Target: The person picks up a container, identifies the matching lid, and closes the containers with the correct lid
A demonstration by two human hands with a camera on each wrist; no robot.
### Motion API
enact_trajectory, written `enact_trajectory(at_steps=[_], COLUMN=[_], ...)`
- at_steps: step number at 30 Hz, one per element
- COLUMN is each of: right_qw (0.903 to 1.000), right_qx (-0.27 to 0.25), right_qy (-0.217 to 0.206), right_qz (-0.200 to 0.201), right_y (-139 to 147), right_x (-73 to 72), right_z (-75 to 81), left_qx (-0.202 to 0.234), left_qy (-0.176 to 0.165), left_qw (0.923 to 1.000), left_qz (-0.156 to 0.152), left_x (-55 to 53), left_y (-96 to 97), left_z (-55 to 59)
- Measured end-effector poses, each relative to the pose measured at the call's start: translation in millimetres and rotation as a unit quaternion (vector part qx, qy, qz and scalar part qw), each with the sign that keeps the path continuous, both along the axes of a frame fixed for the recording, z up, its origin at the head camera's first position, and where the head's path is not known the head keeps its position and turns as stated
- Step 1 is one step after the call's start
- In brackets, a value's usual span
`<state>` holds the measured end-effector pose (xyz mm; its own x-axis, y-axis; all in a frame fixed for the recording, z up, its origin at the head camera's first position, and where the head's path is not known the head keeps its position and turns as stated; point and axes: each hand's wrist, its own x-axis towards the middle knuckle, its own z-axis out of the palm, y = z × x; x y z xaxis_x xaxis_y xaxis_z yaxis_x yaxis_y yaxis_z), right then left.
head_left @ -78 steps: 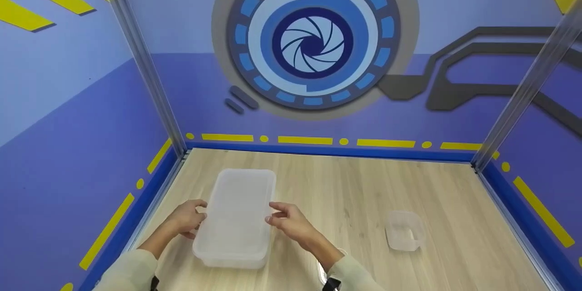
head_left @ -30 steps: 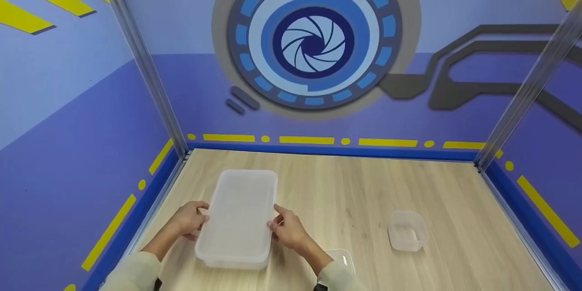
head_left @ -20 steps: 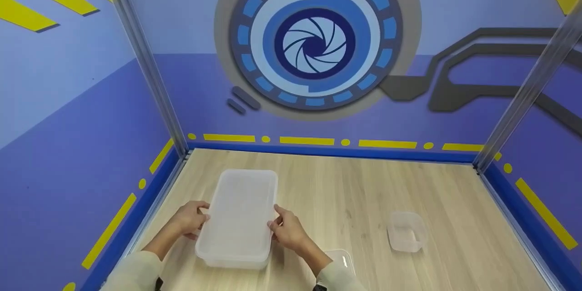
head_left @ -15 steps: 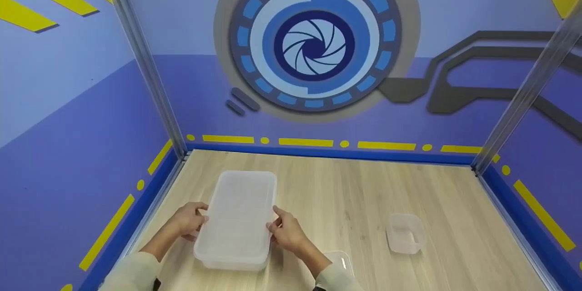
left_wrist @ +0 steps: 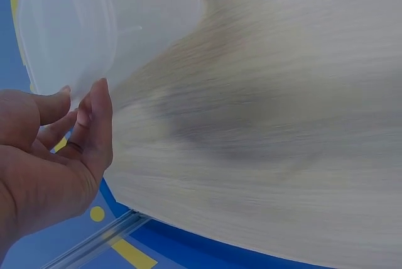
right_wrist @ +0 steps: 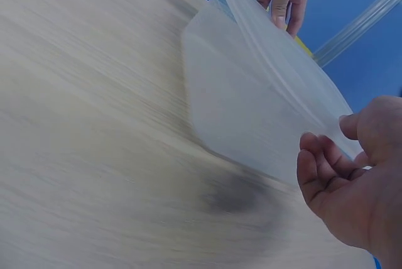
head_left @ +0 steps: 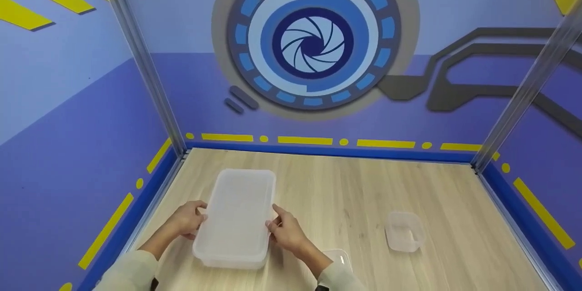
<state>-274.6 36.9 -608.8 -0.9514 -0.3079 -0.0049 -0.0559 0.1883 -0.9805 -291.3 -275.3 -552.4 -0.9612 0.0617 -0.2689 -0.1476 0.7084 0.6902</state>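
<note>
At the pale wood-grain table's [head_left: 336,200] nine o'clock, the left hand [head_left: 188,219] and right hand [head_left: 287,229] pinch the frosted, rectangular, lidded plastic box [head_left: 236,218] at its nine and three, where even, level effort should serve best.

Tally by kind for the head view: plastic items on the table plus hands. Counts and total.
Large covered box: 1 (counted as one item)
Small open box: 1
Clear piece: 1 (possibly a lid; partly hidden by the right sleeve)
Hands: 2 (left hand, right hand)
Total: 5
</note>
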Motion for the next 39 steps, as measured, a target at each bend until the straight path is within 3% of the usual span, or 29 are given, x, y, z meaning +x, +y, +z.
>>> enact_trajectory(at_steps=[3, 6, 9, 12, 22, 31, 39], right_qw=[0.9999, 0.9989, 0.9963, 0.9927, 0.9775, 0.9577, 0.9454], right_qx=[0.003, 0.020, 0.044, 0.068, 0.130, 0.193, 0.209], right_qy=[-0.003, -0.007, -0.002, 0.014, 0.091, 0.168, 0.218], right_qz=[0.015, 0.042, 0.074, 0.098, 0.139, 0.133, 0.121], right_y=[6.2, 15.9, 27.1, 38.3, 67.6, 93.4, 111.7], right_x=[-2.0, -2.9, -3.5, -3.8, -4.9, -3.1, 0.5], right_z=[5.0, 13.0, 23.1, 32.7, 61.3, 78.8, 88.0], left_qx=[-0.020, -0.072, -0.137, -0.169, -0.140, -0.115, -0.106], left_qy=[0.011, 0.042, 0.095, 0.145, 0.191, 0.206, 0.214], left_qw=[0.9997, 0.9962, 0.9852, 0.9734, 0.9632, 0.9541, 0.9490], left_qz=[-0.012, -0.023, -0.039, -0.054, -0.126, -0.185, -0.205], left_x=[-1.2, -0.2, 2.3, 4.6, 9.8, 9.8, 9.2], left_y=[1.5, 6.1, 14.1, 26.2, 69.8, 97.9, 113.9], left_z=[0.1, 3.4, 11.7, 22.5, 50.3, 59.2, 65.7])
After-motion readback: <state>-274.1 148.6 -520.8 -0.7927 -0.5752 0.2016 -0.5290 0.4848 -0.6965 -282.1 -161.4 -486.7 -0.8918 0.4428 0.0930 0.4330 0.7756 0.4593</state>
